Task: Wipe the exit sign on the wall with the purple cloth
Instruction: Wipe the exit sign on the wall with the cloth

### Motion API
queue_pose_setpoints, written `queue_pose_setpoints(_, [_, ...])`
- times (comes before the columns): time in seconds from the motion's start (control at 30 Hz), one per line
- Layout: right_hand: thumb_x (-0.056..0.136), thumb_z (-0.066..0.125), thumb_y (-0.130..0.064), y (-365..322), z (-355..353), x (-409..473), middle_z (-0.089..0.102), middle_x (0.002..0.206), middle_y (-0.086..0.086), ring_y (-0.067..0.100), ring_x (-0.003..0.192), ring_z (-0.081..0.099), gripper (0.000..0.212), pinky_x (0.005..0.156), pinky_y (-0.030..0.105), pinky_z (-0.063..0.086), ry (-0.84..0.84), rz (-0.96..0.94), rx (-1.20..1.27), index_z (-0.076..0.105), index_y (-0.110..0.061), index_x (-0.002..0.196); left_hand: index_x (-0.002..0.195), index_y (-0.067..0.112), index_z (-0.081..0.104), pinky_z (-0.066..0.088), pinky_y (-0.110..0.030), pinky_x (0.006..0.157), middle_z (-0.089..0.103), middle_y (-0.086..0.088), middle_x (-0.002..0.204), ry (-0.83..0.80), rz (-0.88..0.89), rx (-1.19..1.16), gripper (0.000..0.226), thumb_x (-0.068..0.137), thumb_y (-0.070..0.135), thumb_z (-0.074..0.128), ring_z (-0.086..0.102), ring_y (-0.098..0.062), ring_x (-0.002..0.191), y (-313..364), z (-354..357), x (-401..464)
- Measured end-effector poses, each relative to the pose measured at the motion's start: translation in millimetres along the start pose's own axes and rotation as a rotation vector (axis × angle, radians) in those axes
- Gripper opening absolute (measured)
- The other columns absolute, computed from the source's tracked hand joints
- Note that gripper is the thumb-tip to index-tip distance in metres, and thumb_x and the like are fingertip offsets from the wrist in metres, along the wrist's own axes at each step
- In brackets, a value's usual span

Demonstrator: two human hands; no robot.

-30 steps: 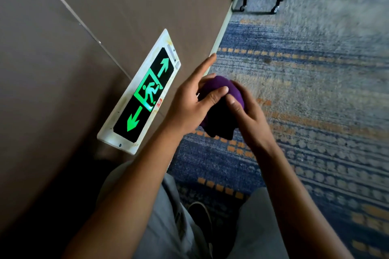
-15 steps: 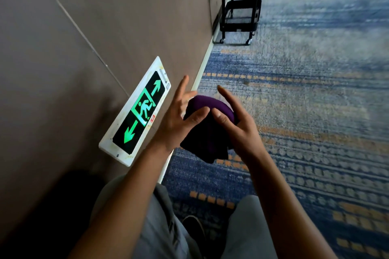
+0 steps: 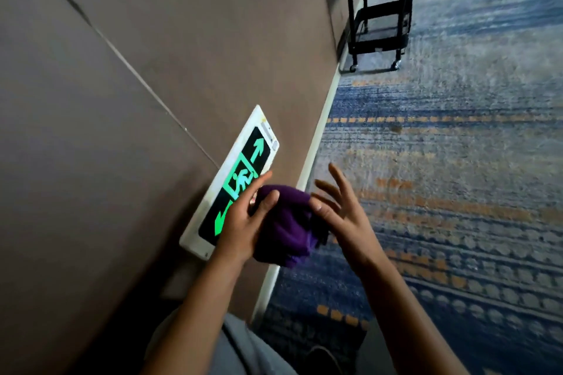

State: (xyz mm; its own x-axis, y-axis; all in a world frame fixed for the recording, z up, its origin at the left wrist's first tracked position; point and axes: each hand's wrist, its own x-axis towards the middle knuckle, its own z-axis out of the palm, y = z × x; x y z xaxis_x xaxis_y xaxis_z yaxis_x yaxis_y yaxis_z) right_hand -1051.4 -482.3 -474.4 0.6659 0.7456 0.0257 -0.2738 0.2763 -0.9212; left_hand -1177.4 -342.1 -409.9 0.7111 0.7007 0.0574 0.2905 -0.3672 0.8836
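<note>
The exit sign [image 3: 249,158] is a white-framed black panel with green arrows and a running figure, mounted low on the brown wall. A bunched purple cloth [image 3: 286,228] hangs in front of the sign's lower half. My left hand [image 3: 243,222] grips the cloth from the left, thumb on top, and covers part of the sign. My right hand [image 3: 341,213] is at the cloth's right side with fingers spread; only its thumb tip touches the cloth.
A black wheeled cart [image 3: 377,9] stands by the wall farther down. White baseboard [image 3: 320,137] runs along the wall's foot. Blue and orange patterned carpet [image 3: 457,161] covers the floor. My grey-trousered knees [image 3: 243,350] are at the bottom.
Both hands and the cloth have moved left toward the sign, and my left hand now overlaps it. My right hand has opened and loosened off the cloth. The view has tilted up.
</note>
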Motion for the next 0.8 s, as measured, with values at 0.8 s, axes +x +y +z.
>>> queue_pose_setpoints(0.8, [0.083, 0.084, -0.032, 40.3, 47.4, 89.0, 0.068, 0.137, 0.003, 0.025, 0.125, 0.067, 0.084, 0.093, 0.033, 0.059, -0.016, 0.014, 0.475, 0.036, -0.057, 0.147, 0.140, 0.059, 0.039, 0.042, -0.028, 0.111, 0.056, 0.020, 0.144, -0.123, 0.144, 0.517, 0.055, 0.087, 0.073, 0.046, 0.052, -0.001, 0.133, 19.0, -25.2, 115.5])
